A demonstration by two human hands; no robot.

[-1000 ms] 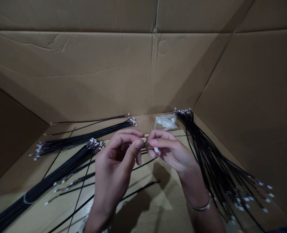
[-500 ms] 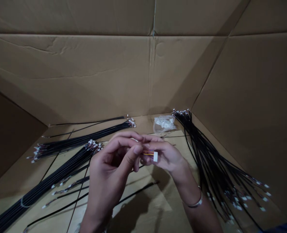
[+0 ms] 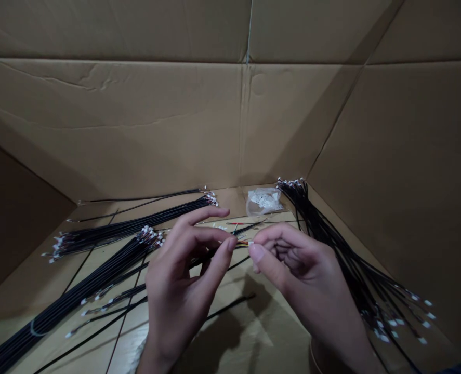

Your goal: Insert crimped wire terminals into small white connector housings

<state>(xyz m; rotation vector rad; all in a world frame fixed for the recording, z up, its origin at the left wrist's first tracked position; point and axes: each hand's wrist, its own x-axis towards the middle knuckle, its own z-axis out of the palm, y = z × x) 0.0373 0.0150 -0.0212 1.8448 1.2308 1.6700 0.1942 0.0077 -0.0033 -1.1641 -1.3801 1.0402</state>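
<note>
Left hand (image 3: 183,280) low of centre, fingertips (image 3: 231,244) narrow on coloured wires (image 3: 242,242); right hand (image 3: 296,270) just beside, thumb and forefinger narrow on a white connector (image 3: 251,244) at the wires' end; small gap between the hands; cable fan (image 3: 331,244) close to the right hand, with little room there; bundles (image 3: 129,221) left of the left hand; bag (image 3: 264,201) near the back edge of the cardboard box (image 3: 136,130) floor.

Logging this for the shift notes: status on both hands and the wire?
Left hand pinching colored wire lead. Right hand at its white connector, grip unclear. Black cable bundles lie on either side, not blocking.
</note>
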